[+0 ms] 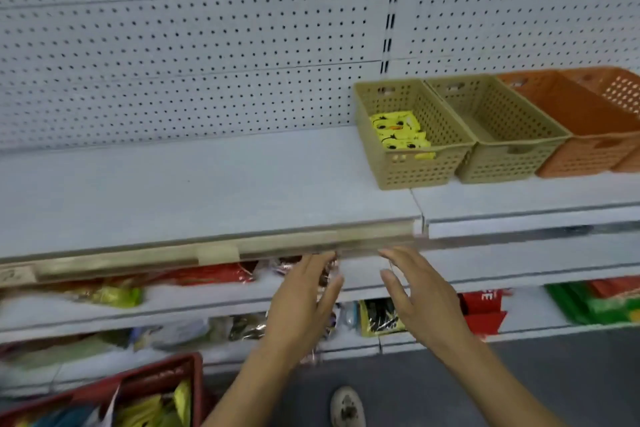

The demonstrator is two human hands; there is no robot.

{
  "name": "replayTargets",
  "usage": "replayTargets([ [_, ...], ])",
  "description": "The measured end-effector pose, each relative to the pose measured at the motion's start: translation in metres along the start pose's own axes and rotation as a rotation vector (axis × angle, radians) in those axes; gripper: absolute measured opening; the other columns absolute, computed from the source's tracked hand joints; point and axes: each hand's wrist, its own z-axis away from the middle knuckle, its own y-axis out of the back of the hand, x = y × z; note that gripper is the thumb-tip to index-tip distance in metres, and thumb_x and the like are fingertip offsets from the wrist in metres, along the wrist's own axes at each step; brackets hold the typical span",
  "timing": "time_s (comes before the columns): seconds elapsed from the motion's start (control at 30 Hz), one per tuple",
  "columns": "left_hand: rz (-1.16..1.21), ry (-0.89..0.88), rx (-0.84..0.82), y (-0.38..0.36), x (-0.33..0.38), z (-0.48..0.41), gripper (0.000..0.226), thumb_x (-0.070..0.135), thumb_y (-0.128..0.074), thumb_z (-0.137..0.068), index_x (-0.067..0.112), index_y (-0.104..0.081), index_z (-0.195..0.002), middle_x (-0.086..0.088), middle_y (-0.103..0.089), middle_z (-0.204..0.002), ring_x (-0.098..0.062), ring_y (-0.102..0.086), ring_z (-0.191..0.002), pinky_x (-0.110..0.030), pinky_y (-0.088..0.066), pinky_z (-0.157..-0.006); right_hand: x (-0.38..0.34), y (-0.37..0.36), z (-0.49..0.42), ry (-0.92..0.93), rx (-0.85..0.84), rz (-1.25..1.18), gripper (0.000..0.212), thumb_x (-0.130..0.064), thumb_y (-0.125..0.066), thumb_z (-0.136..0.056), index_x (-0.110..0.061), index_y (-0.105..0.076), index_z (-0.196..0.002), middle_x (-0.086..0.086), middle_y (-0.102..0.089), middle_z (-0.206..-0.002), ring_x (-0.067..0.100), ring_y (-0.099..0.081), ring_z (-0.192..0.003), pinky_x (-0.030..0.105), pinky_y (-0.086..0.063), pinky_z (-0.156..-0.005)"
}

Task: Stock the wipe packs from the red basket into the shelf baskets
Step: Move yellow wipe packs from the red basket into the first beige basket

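Grey pegboard [207, 45], dotted with small holes, is filling the upper half of the frame. A pale, smooth shelf [207, 191] is running across the middle beneath it. Toward the right of that shelf, four rectangular plastic baskets are sitting side by side and touching. They are a tan basket [415, 170], a second tan basket [502, 166] on its right, and two orange baskets [588, 156] running off the right edge. All have holed walls and cut-out handles.

The shelf's front rail [242, 246] is crossing the frame just above your hands, lying between them and the baskets. Blurred packets [214, 274] in red, green and dark wrappers are lying on the lower shelves behind your hands. A shoe [347, 406] is showing on the grey floor at the bottom centre.

Yellow wipe packs [398, 132], flat and printed in black with a touch of orange, are lying stacked in the first tan basket, against its left wall. The second tan basket is showing only its bare bottom. At the lower left corner the red basket [159, 369] is holding more yellow packs [145, 409], blurred among other colours.

Your left hand [304, 291] and right hand [419, 291] are hovering at lower centre, palms facing each other. The fingers [398, 255] are reaching straight and loosely spread, holding nothing.
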Motion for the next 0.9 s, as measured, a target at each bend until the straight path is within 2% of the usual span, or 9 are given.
replayTargets([
  [0.13, -0.013, 0.121, -0.044, 0.0, -0.04, 0.095, 0.039, 0.043, -0.049, -0.097, 0.024, -0.053, -0.131, 0.005, -0.059, -0.125, -0.016, -0.058, -0.112, -0.036, -0.049, -0.092, -0.023, -0.036, 0.07, -0.068, -0.118, -0.089, 0.031, -0.025, -0.051, -0.096, -0.024, -0.055, -0.126, -0.01, -0.055, -0.123, 0.012, -0.057, -0.106, 0.032, -0.048, -0.085],
  [0.23, 0.009, 0.236, -0.022, 0.013, -0.062, 0.162, 0.035, 0.041, -0.05, -0.097, 0.024, -0.056, -0.127, 0.006, -0.063, -0.119, -0.014, -0.06, -0.108, -0.033, -0.049, -0.089, -0.05, -0.065, 0.116, -0.086, -0.201, -0.154, 0.031, -0.025, -0.051, -0.095, -0.026, -0.055, -0.126, -0.007, -0.056, -0.124, 0.013, -0.056, -0.11, 0.036, -0.048, -0.091],
  [0.37, 0.044, 0.394, 0.029, 0.031, -0.093, 0.236, 0.032, 0.038, -0.053, -0.096, 0.025, -0.058, -0.124, 0.009, -0.066, -0.115, -0.008, -0.062, -0.104, -0.031, -0.05, -0.088, -0.089, -0.105, 0.159, -0.063, -0.306, -0.218, 0.026, -0.021, -0.055, -0.093, -0.024, -0.059, -0.119, -0.009, -0.059, -0.114, 0.008, -0.058, -0.095, 0.031, -0.049, -0.086],
  [0.5, 0.054, 0.54, 0.043, 0.053, -0.137, 0.302, 0.027, 0.033, -0.054, -0.096, 0.024, -0.061, -0.12, 0.01, -0.067, -0.11, -0.008, -0.062, -0.1, -0.027, -0.049, -0.083, -0.124, -0.159, 0.187, -0.044, -0.465, -0.247, 0.025, -0.018, -0.057, -0.092, -0.021, -0.062, -0.117, -0.007, -0.065, -0.114, 0.011, -0.061, -0.105, 0.036, -0.049, -0.092],
  [0.6, 0.088, 0.673, 0.057, 0.075, -0.177, 0.342, 0.031, 0.029, -0.056, -0.096, 0.021, -0.06, -0.126, 0.008, -0.067, -0.111, -0.004, -0.06, -0.1, -0.018, -0.044, -0.078, -0.158, -0.201, 0.202, -0.043, -0.586, -0.275, 0.026, -0.016, -0.058, -0.091, -0.022, -0.063, -0.115, -0.006, -0.067, -0.112, 0.01, -0.062, -0.105, 0.035, -0.049, -0.092],
  [0.67, 0.118, 0.757, 0.066, 0.091, -0.208, 0.363, 0.032, 0.027, -0.056, -0.097, 0.019, -0.059, -0.127, 0.006, -0.066, -0.111, -0.005, -0.059, -0.1, -0.018, -0.044, -0.079, -0.181, -0.229, 0.208, -0.056, -0.663, -0.301, 0.025, -0.015, -0.057, -0.09, -0.025, -0.063, -0.113, -0.009, -0.068, -0.109, 0.007, -0.063, -0.103, 0.032, -0.05, -0.09],
  [0.77, 0.148, 0.859, 0.098, 0.114, -0.26, 0.381, 0.032, 0.023, -0.059, -0.095, 0.013, -0.06, -0.125, -0.001, -0.067, -0.115, -0.015, -0.062, -0.105, -0.028, -0.049, -0.087, -0.214, -0.278, 0.214, -0.125, -0.741, -0.331, 0.025, -0.016, -0.056, -0.091, -0.023, -0.063, -0.115, -0.006, -0.068, -0.107, 0.008, -0.064, -0.101, 0.031, -0.051, -0.089],
  [0.9, -0.014, 0.899, 0.046, 0.14, -0.332, 0.401, 0.036, 0.016, -0.06, -0.092, 0.014, -0.059, -0.127, -0.004, -0.057, -0.132, -0.02, -0.054, -0.118, -0.033, -0.046, -0.098, -0.253, -0.349, 0.22, -0.209, -0.824, -0.277, 0.029, -0.018, -0.056, -0.092, -0.019, -0.06, -0.121, -0.001, -0.064, -0.116, 0.013, -0.061, -0.105, 0.029, -0.048, -0.091],
])
